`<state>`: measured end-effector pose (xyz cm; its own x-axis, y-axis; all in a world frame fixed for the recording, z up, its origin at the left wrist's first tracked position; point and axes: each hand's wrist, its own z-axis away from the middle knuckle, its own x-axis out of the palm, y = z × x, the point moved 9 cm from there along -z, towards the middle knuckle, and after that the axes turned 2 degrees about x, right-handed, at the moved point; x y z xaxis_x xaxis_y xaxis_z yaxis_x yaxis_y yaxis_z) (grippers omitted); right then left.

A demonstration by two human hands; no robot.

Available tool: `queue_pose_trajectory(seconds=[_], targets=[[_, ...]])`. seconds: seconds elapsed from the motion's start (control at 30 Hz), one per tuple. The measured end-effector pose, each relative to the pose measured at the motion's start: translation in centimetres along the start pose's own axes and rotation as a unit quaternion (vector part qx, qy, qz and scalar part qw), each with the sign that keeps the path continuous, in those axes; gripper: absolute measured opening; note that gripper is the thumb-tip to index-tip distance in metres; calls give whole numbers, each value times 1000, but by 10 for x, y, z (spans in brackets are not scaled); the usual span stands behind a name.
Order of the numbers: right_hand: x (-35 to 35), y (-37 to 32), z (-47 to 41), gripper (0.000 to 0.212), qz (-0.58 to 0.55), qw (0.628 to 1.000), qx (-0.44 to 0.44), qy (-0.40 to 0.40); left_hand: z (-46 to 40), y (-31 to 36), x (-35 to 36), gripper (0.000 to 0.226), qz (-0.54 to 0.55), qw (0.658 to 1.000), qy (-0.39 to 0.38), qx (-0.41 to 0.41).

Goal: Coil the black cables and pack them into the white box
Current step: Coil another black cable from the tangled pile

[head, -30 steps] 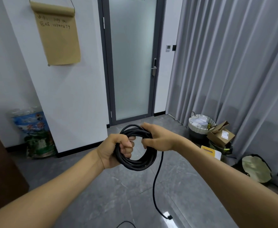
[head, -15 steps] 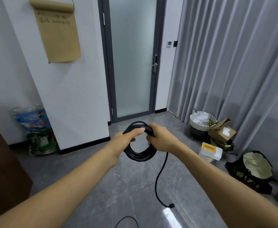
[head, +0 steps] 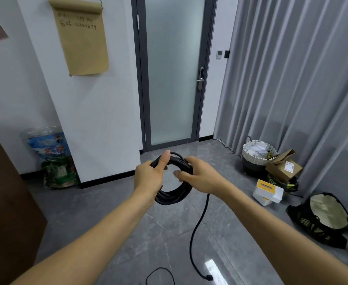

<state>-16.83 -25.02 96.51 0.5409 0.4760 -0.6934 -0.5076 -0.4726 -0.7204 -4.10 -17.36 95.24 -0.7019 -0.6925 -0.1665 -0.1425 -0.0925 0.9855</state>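
A coil of black cable [head: 172,197] is held in mid-air in front of me, above the grey floor. My left hand [head: 149,176] grips the coil's left side, thumb up along the top of the loop. My right hand [head: 197,175] holds the right side, fingers curled over the strands. A loose tail [head: 197,227] hangs from under my right hand down to a plug [head: 209,277] near the floor. A white box with a yellow slotted top [head: 267,192] lies on the floor at the right. Another loop of black cable [head: 158,273] shows at the bottom edge.
A frosted glass door [head: 171,68] stands ahead and grey curtains [head: 292,79] hang on the right. A woven basket [head: 258,155], a cardboard box [head: 284,168] and a dark bag [head: 321,219] sit by the curtains. A brown cabinet [head: 6,202] stands left, printed bags [head: 53,159] against the wall.
My left hand has shifted from a fist around the coil's left side to a grip with the thumb over the top. The view has tilted, so the hands appear higher and farther out.
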Motion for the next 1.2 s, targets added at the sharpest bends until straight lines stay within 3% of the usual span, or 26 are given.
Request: queue_pose_trajectory(seconds=[0.07, 0.1, 0.2, 0.33, 0.43, 0.7, 0.83, 1.0, 1.1, 1.2], targets=[[-10, 1, 2, 49, -5, 1000, -14, 2, -5, -3, -7, 56, -35, 999, 8, 3], [-18, 1, 2, 47, -2, 999, -30, 15, -7, -6, -11, 59, -52, 999, 10, 2], [-41, -12, 2, 9, 65, 990, -109, 63, -5, -14, -14, 63, -76, 997, -9, -8], [-55, -17, 4, 3, 46, 976, -143, 157, 3, -9, -5, 59, -64, 996, -57, 15], [-54, -6, 1, 19, 32, 977, -94, 191, 5, -1, -2, 57, -28, 996, -70, 41], [-16, -12, 5, 57, -95, 993, -45, 60, 6, 2, 1, 52, 12, 996, -69, 56], [7, -23, 9, 11, -135, 989, -51, -12, 5, 1, -1, 67, 8, 996, -59, 62], [23, -16, 1, 22, -270, 963, -22, -1, 3, 10, -17, 67, -64, 989, -24, 128], [30, -20, -1, 24, -301, 953, -22, -12, 3, 12, -27, 48, -91, 984, -3, 155], [37, -25, -3, 20, -302, 953, -21, -22, 1, 3, -32, 53, -77, 987, -8, 142]])
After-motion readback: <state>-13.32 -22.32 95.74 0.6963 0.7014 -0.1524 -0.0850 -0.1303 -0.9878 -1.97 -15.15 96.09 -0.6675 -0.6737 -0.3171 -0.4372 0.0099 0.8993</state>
